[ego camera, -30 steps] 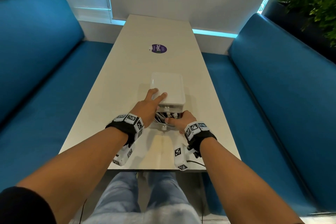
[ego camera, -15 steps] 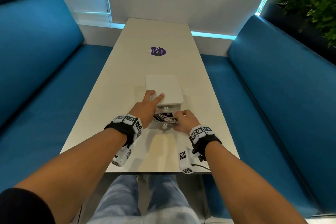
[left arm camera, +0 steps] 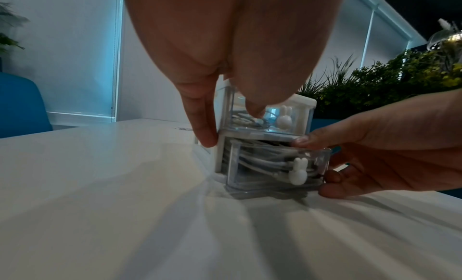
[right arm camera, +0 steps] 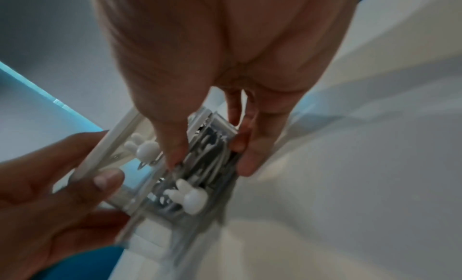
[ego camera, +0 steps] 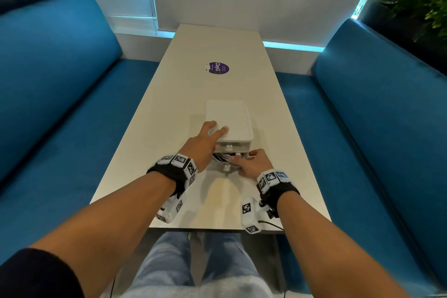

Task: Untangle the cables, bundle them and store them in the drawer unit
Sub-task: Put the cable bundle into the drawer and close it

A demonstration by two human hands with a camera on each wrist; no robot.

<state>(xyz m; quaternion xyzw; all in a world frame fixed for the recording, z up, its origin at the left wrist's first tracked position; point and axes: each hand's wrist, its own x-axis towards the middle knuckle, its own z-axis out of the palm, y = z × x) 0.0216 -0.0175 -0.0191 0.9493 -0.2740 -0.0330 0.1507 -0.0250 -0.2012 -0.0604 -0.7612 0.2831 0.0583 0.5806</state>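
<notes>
A white drawer unit (ego camera: 228, 121) with clear drawers stands on the table. My left hand (ego camera: 202, 145) holds it steady: fingers lie over the top and down its left side, and the thumb (left arm camera: 253, 106) is on the upper drawer front. The lower drawer (left arm camera: 275, 165), with a rabbit-shaped knob (left arm camera: 298, 171), sticks out a little and holds coiled white cables (right arm camera: 212, 161). My right hand (ego camera: 254, 163) grips this drawer at its right end. Its thumb (right arm camera: 172, 152) sits on the cables at the top edge, with the fingers (right arm camera: 247, 157) along the side. The upper drawer holds cables too.
The long white table (ego camera: 217, 94) carries a purple round sticker (ego camera: 218, 68) farther back. Blue benches (ego camera: 60, 109) (ego camera: 377, 118) run along both sides. Plants (ego camera: 416, 0) stand behind the right bench, and a wall closes the far end.
The lower drawer has slid partway back into the unit. My right hand has shifted from the drawer's front toward its right end. The left hand stays on the unit.
</notes>
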